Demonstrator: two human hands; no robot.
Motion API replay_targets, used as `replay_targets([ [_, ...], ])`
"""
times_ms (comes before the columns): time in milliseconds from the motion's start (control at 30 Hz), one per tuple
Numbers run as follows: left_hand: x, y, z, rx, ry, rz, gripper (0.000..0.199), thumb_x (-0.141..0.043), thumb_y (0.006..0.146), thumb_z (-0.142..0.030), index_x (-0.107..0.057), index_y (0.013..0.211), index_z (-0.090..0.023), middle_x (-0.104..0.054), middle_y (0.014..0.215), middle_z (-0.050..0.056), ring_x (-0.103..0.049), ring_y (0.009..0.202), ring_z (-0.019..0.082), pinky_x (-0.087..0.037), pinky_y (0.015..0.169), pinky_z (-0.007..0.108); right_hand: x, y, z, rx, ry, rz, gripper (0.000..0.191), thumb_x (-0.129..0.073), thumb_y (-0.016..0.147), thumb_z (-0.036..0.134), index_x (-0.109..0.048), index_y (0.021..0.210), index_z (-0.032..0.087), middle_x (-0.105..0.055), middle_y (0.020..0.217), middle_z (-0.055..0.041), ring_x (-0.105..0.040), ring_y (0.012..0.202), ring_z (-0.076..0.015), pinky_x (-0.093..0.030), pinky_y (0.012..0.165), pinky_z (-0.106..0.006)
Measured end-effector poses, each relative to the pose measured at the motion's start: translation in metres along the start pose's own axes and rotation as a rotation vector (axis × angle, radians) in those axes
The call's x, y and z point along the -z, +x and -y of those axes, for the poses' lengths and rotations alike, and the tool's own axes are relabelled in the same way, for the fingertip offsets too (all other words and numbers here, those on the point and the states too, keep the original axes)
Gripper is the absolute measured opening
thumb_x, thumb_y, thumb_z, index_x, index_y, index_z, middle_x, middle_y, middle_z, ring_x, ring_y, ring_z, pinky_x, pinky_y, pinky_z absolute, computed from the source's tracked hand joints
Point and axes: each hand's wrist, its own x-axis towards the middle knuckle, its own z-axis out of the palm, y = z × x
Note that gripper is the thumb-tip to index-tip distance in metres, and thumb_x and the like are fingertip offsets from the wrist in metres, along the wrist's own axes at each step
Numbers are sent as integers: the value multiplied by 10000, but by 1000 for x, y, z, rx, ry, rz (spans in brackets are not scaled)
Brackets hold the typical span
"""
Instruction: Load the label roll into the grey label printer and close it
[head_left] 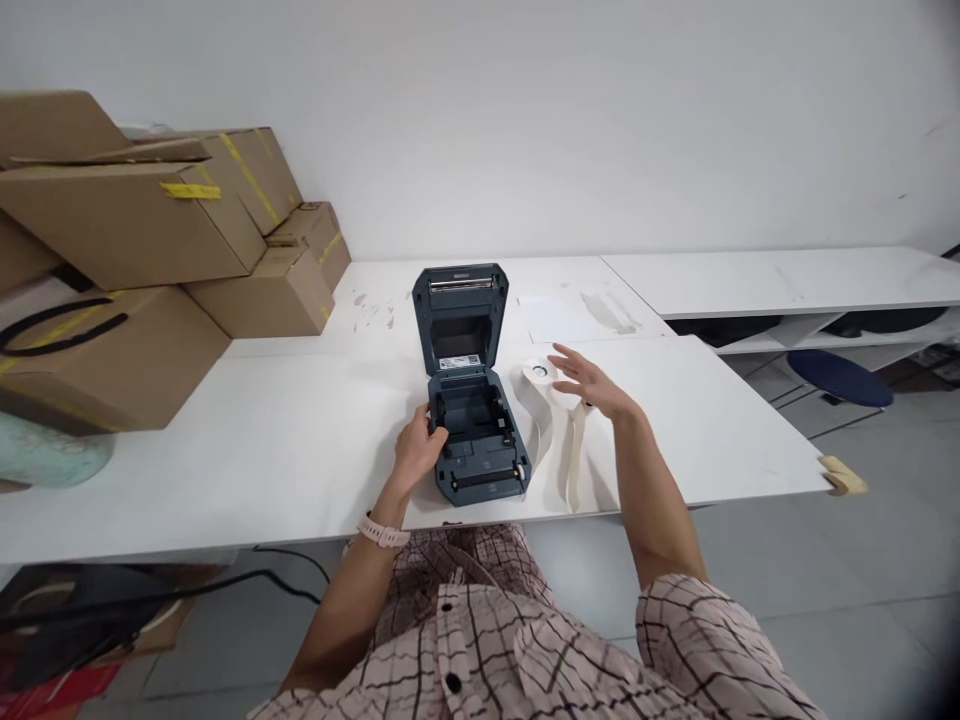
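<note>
A dark label printer (471, 448) stands near the front edge of the white table, its lid (463, 335) tipped up and its inside showing. My left hand (420, 447) grips the printer's left side, thumb over the rim. To the right of the printer lies a roll of white labels (539, 372), with loose backing strips (574, 455) trailing towards the table's front edge. Over the right side of the roll hovers my right hand (590, 384), fingers apart; whether it touches the roll or a strip I cannot tell.
Cardboard boxes (127, 220) with yellow tape are piled on the left, a black cable loop (64, 345) among them. A white sheet (551, 320) lies behind the roll. On the right are a shelf unit (795, 285), a blue stool (840, 378) and a wooden table corner (844, 476).
</note>
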Motion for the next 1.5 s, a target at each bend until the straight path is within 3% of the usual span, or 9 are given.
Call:
replay_targets([
  [167, -3, 2, 5, -2, -59, -10, 624, -526, 897, -227, -512, 1508, -100, -778, 1199, 167, -744, 1086, 326, -560, 913, 413, 37, -48, -35, 7, 178, -75, 781, -837, 736, 295, -612, 1480, 377, -645, 1559, -68, -519, 1525, -307, -363, 1282, -547],
  [367, -9, 6, 12, -1, -76, -38, 623, -541, 878, -220, -527, 1494, -125, -786, 1158, 142, -746, 1056, 308, -552, 906, 409, 2, -65, -51, -104, 202, -43, 631, -937, 698, 453, -726, 1255, 244, -817, 1142, -101, -750, 1006, -284, -601, 935, -496],
  [500, -8, 6, 11, -13, -65, -44, 623, -544, 868, -231, -537, 1481, -121, -785, 1052, 112, -741, 957, 289, -543, 829, 384, -19, -70, -17, 139, 361, -25, 622, -871, 739, 668, -704, 1205, 292, -723, 812, 19, -695, 783, -196, -597, 925, -445],
  [600, -8, 5, 10, -29, -64, -50, 623, -549, 865, -244, -546, 1474, -114, -772, 981, 94, -723, 891, 279, -528, 781, 372, -37, -68, 34, 473, 403, 210, 523, -782, 885, 608, -670, 1308, 322, -685, 786, 34, -647, 695, -172, -603, 818, -397],
  [667, -9, 6, 10, -23, -80, -65, 626, -560, 853, -238, -554, 1467, -115, -765, 964, 91, -715, 874, 276, -520, 759, 365, -57, -57, 70, 495, 178, 448, 497, -725, 972, 497, -635, 1413, 285, -741, 923, -21, -694, 804, -196, -590, 780, -373],
  [767, -9, 6, 11, -6, -134, -58, 637, -572, 844, -232, -547, 1471, -124, -755, 958, 89, -705, 847, 265, -510, 725, 349, -97, -28, 103, 418, -279, 527, 474, -638, 1034, 373, -596, 1487, 241, -771, 1108, -82, -724, 961, -240, -572, 845, -393],
  [1033, -9, 3, 7, 6, -121, -56, 603, -562, 863, -224, -554, 1458, -128, -704, 868, 50, -665, 777, 235, -479, 703, 332, -157, 16, 84, 367, -870, 466, 541, -613, 952, 159, -600, 1491, 209, -708, 1434, -157, -699, 1231, -363, -528, 1035, -534],
  [1300, -10, 1, 7, 4, -184, -54, 632, -571, 856, -231, -543, 1478, -125, -732, 936, 76, -676, 810, 238, -479, 709, 330, -134, -72, 78, 499, -656, 400, 360, -477, 1117, 310, -695, 1383, 203, -754, 1380, -117, -685, 1309, -296, -548, 1111, -504],
  [1500, -16, -1, 13, -1, -379, -58, 641, -634, 850, -258, -559, 1479, -160, -758, 1001, 88, -692, 811, 224, -509, 705, 315, -140, -144, 68, 444, -808, 266, 602, -518, 1086, 556, -539, 1570, 199, -496, 1677, -139, -444, 1581, -341, -411, 1265, -601],
])
